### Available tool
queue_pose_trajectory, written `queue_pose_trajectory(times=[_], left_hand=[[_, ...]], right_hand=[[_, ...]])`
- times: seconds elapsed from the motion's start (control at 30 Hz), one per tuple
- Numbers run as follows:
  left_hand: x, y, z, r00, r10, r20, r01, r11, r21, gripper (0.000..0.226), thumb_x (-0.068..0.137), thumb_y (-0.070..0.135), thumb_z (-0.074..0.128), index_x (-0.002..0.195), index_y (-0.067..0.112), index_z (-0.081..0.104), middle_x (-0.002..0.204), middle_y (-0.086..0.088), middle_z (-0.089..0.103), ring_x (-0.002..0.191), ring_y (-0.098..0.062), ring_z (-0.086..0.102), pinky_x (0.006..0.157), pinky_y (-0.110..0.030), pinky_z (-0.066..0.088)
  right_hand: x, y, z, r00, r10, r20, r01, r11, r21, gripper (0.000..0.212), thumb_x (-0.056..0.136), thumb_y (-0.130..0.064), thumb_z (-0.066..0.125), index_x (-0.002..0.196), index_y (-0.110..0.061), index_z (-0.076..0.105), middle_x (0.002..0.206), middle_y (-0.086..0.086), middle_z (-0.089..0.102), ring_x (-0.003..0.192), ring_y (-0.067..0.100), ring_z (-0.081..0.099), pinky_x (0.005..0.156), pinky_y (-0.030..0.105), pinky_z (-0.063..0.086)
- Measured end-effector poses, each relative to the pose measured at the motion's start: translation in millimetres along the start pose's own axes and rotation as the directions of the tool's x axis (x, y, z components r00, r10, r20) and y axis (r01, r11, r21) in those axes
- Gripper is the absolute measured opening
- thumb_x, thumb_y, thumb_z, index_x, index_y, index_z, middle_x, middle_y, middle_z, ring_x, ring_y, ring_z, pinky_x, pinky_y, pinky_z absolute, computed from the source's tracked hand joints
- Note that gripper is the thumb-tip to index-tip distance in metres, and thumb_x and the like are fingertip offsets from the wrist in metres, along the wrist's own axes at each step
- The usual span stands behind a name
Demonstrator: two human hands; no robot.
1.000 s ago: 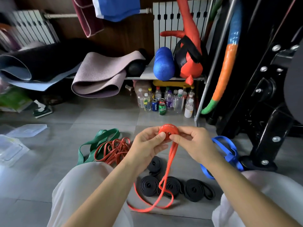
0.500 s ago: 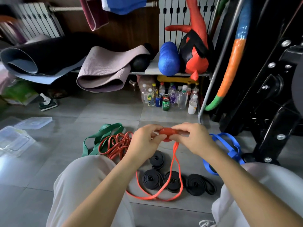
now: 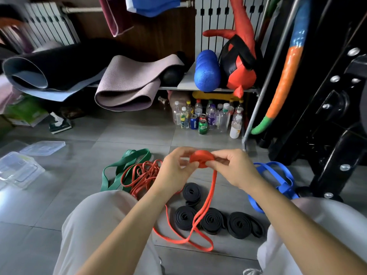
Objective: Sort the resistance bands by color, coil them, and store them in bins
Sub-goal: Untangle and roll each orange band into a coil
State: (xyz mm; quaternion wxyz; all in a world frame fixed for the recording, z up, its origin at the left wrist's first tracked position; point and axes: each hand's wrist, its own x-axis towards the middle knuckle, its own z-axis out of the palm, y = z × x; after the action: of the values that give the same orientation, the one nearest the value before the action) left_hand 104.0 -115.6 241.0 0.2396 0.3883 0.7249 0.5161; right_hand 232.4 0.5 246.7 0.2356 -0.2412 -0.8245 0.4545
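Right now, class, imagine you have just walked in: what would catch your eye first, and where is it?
At centre, the left hand and right hand pinch a half-coiled red band, its loose tail hanging to the floor. Beneath it lie four coiled black bands, with a green band and a tangle of red bands to the left and a blue band to the right.

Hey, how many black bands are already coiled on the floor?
4. The far coil lies just beyond a row of three: left coil, middle coil, right coil. The dangling red band crosses the row; none seems hidden.
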Motion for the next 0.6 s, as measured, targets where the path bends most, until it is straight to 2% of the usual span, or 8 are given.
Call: queue_pose_trajectory(times=[0.07,0.17,0.3,0.37,0.43,0.5,0.57,0.6], left_hand=[[-0.4,-0.3,-2.6,0.995,0.096,0.009,-0.095,0.956,0.276,0.021,0.082,0.014,0.070,0.102,0.020,0.067,0.095,0.007,0.069,0.087,-0.011,0.065,0.080,-0.027,0.050],[-0.5,1.6,-5.9,0.995,0.096,0.016,-0.097,0.956,0.278,0.012,0.081,0.015,0.071,0.091,0.022,0.070,0.084,0.007,0.071,0.081,-0.012,0.067,0.078,-0.029,0.052],[1.4,5.0,-9.4,0.998,0.059,-0.030,-0.060,0.998,-0.036,0.021,0.082,0.005,0.068,0.086,0.026,0.068,0.077,0.000,0.071,0.062,-0.003,0.063,0.065,-0.018,0.049],[1.5,4.6,-8.5,1.000,0.013,-0.023,-0.018,0.977,-0.211,0.019,0.084,0.004,0.065,0.093,0.020,0.069,0.083,-0.006,0.072,0.070,-0.005,0.064,0.068,-0.017,0.050],[-0.2,2.3,-3.7,0.998,-0.047,0.028,0.055,0.904,-0.425,0.017,0.086,0.003,0.062,0.098,0.014,0.069,0.088,-0.007,0.073,0.082,-0.012,0.067,0.074,-0.021,0.054],[-2.6,0.9,3.4,0.988,-0.115,0.106,0.156,0.768,-0.621,0.016,0.086,0.004,0.059,0.099,0.009,0.067,0.089,-0.005,0.073,0.086,-0.014,0.068,0.077,-0.023,0.055],[-3.7,1.3,7.8,0.979,-0.144,0.142,0.202,0.720,-0.664,0.014,0.086,0.005,0.059,0.098,0.009,0.066,0.088,-0.004,0.073,0.085,-0.014,0.068,0.075,-0.023,0.055],[-3.6,2.3,8.8,0.980,-0.143,0.138,0.198,0.760,-0.619,0.013,0.086,0.005,0.061,0.097,0.011,0.066,0.088,-0.002,0.073,0.085,-0.014,0.068,0.074,-0.022,0.055]], right_hand=[[-0.2,2.4,3.2,0.999,0.020,0.037,-0.016,0.994,-0.104,0.015,0.080,-0.015,0.073,0.090,-0.026,0.075,0.078,0.008,0.073,0.079,0.028,0.067,0.076,0.042,0.054],[-0.2,1.8,3.8,0.999,0.002,0.047,0.004,0.991,-0.134,0.014,0.079,-0.016,0.074,0.090,-0.024,0.075,0.078,0.004,0.074,0.078,0.022,0.068,0.077,0.039,0.054],[1.8,-5.5,-3.1,1.000,0.012,0.029,-0.015,0.992,0.126,0.029,0.076,-0.007,0.075,0.083,-0.035,0.069,0.075,-0.018,0.071,0.075,0.000,0.068,0.074,0.016,0.053],[2.4,-6.8,-4.7,1.000,0.015,0.027,-0.020,0.979,0.201,0.028,0.075,-0.006,0.075,0.080,-0.033,0.068,0.073,-0.020,0.071,0.074,-0.002,0.067,0.071,0.012,0.051],[1.4,-7.0,-2.8,0.999,0.015,0.030,-0.022,0.964,0.267,0.026,0.074,-0.006,0.075,0.081,-0.031,0.069,0.073,-0.020,0.071,0.075,-0.003,0.068,0.070,0.009,0.050],[-0.4,-6.9,-0.2,0.999,0.017,0.034,-0.026,0.956,0.293,0.028,0.075,-0.006,0.074,0.082,-0.032,0.068,0.074,-0.021,0.071,0.076,-0.003,0.068,0.070,0.009,0.049],[-0.6,-5.1,-1.5,0.999,0.013,0.036,-0.022,0.964,0.265,0.029,0.078,-0.007,0.073,0.083,-0.035,0.068,0.075,-0.019,0.072,0.078,-0.001,0.068,0.073,0.012,0.051],[-0.3,-3.6,-3.3,0.999,0.015,0.044,-0.025,0.971,0.239,0.028,0.078,-0.008,0.072,0.084,-0.035,0.068,0.077,-0.017,0.072,0.079,0.001,0.068,0.074,0.014,0.053]])
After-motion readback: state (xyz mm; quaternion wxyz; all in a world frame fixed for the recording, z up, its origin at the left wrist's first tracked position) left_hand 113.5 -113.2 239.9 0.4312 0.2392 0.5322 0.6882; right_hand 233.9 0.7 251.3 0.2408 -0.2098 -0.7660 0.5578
